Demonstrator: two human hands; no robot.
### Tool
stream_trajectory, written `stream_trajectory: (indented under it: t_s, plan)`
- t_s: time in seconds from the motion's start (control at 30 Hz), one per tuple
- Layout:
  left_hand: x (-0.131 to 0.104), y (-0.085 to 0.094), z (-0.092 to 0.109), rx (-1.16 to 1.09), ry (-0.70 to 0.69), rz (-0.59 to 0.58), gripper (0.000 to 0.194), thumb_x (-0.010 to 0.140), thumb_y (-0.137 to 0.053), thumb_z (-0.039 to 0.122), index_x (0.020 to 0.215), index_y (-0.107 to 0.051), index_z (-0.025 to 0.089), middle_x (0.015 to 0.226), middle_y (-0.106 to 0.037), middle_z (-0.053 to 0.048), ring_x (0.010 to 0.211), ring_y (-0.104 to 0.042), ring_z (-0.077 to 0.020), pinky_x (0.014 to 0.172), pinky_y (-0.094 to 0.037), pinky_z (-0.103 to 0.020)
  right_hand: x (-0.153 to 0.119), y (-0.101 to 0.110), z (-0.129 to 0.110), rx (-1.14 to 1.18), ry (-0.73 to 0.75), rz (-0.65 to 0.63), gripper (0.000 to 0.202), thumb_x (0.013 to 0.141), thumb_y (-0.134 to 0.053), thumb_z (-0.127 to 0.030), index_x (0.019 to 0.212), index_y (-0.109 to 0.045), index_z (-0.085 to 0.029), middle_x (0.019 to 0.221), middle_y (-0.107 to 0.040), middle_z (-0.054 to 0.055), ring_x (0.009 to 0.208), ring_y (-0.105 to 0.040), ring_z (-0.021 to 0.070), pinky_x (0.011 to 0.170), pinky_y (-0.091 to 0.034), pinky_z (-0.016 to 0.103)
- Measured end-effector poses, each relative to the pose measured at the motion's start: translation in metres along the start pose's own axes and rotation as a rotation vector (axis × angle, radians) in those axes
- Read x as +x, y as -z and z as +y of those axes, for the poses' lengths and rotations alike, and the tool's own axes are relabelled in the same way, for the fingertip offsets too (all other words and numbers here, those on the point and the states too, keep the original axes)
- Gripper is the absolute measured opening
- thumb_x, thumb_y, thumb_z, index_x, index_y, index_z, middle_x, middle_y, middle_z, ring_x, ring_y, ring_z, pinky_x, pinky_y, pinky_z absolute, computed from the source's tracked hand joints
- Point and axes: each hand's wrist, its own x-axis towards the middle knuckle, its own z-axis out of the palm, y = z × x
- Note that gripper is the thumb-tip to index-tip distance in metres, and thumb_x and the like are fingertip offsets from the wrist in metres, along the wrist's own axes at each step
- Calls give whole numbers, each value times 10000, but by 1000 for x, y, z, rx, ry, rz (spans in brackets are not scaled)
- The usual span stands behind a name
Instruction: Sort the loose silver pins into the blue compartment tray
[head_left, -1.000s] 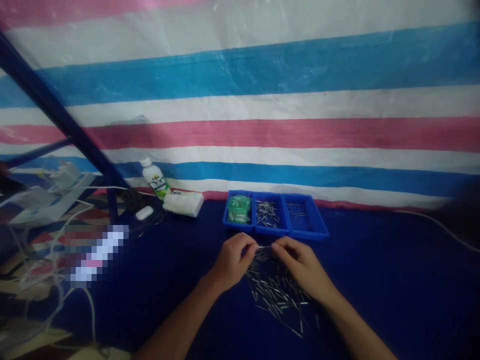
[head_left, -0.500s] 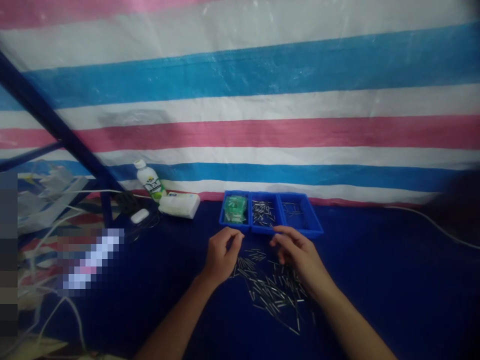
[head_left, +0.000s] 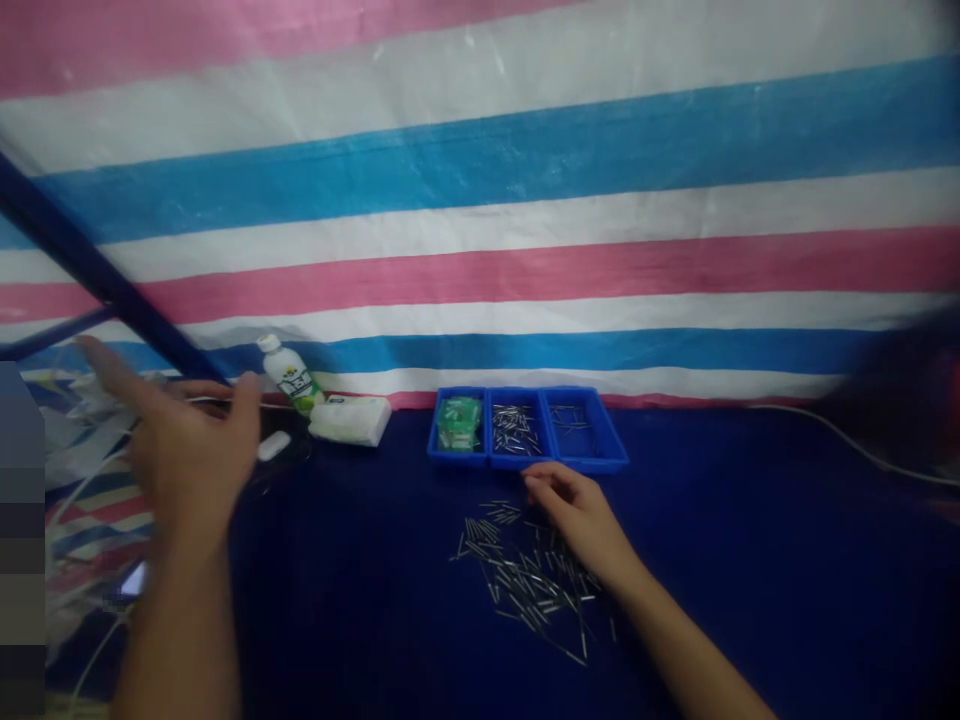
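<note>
My left hand (head_left: 191,450) is raised at the left, fingers apart, slightly blurred, with nothing visible in it. My right hand (head_left: 574,510) hovers over the dark blue tabletop, just in front of a blue three-compartment tray (head_left: 489,462). Its thumb and fingertips are drawn together; anything between them is too small to see. A loose heap of thin metal pins (head_left: 525,590) lies below and left of that hand. Similar short metal pins (head_left: 515,430) fill the tray's middle compartment, a green-and-clear packet (head_left: 459,422) the left one, and a few thin pins (head_left: 571,418) the right one.
A white bottle (head_left: 289,375) with a green label stands beside a tissue pack (head_left: 349,420). A small white case (head_left: 274,446) lies left of them. White cables and a blue metal frame (head_left: 142,310) occupy the left side. A striped sheet (head_left: 525,270) hangs behind the table.
My left hand has swung from beside the pins far to the left and up, its fingers spreading. My right hand has stayed near the tray, its fingertips closing together. The view has shifted slightly.
</note>
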Motion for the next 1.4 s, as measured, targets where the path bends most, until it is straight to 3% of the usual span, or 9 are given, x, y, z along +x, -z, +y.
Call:
stream_trajectory:
  t_s: [0.07,0.2,0.43,0.63,0.83,0.93,1.13,1.27,1.4]
  plan:
    - [12,13,0,84,10,-10,1089,833,-666,407,1585,79,150,1055,-732,-59,982,-695,-317,908,-522,-548,-1,-1,-1,-15,15,-4,267,839,-625,-445,915,-693,-198,676,-593,-2,646,-551,172,633,-433,311]
    - [15,27,2,212,-23,-175,864,877,-533,588,1580,-217,198,1104,-724,-118,1158,-612,-445,893,-494,-636,-2,-2,1,-34,25,-9,282,846,-611,-458,918,-689,-197,683,-587,-4,649,-548,176,630,-432,313]
    - [-2,36,16,262,-119,-231,722,904,-421,649,1517,-399,267,1072,-734,-90,1133,-624,-406,924,-487,-580,-1,-1,3,-52,32,-13,282,854,-600,-452,928,-687,-195,696,-596,1,658,-557,180,629,-429,314]
    - [-15,28,23,338,-194,-396,621,898,-443,644,1428,-515,328,1006,-750,-42,971,-668,-377,827,-490,-493,-2,-1,1,-72,43,-18,282,866,-599,-456,935,-691,-198,707,-594,0,659,-553,179,624,-423,310]
    - [-21,-1,18,375,-247,-614,570,911,-403,654,1304,-642,318,1031,-743,-96,967,-663,-375,787,-465,-461,-3,-2,1,-60,68,-9,260,872,-604,-436,925,-692,-197,693,-575,-7,649,-535,172,615,-413,302]
    - [-23,2,21,331,-246,-555,565,908,-414,644,1324,-619,320,986,-743,-76,942,-667,-360,791,-470,-452,-3,-2,2,-55,64,-15,257,882,-600,-435,926,-688,-198,697,-565,-10,643,-521,167,609,-409,298]
    - [-13,40,44,326,-266,-282,643,875,-435,696,1456,-443,420,924,-732,-23,934,-654,-352,828,-473,-484,-3,-3,2,-71,74,-8,258,883,-598,-435,930,-688,-198,707,-573,-5,644,-520,167,607,-406,297]
    - [0,45,52,443,-229,-366,747,838,-404,769,1454,-483,352,986,-722,-84,950,-654,-397,812,-493,-530,-3,-4,1,-101,90,-10,249,888,-591,-419,935,-693,-197,713,-583,-2,651,-529,170,619,-415,299]
    - [0,41,32,496,-235,-409,800,820,-389,811,1455,-476,332,998,-723,-115,894,-666,-402,772,-513,-536,-3,-4,1,-130,101,-3,235,897,-579,-407,931,-694,-205,705,-589,-4,647,-536,172,616,-419,296]
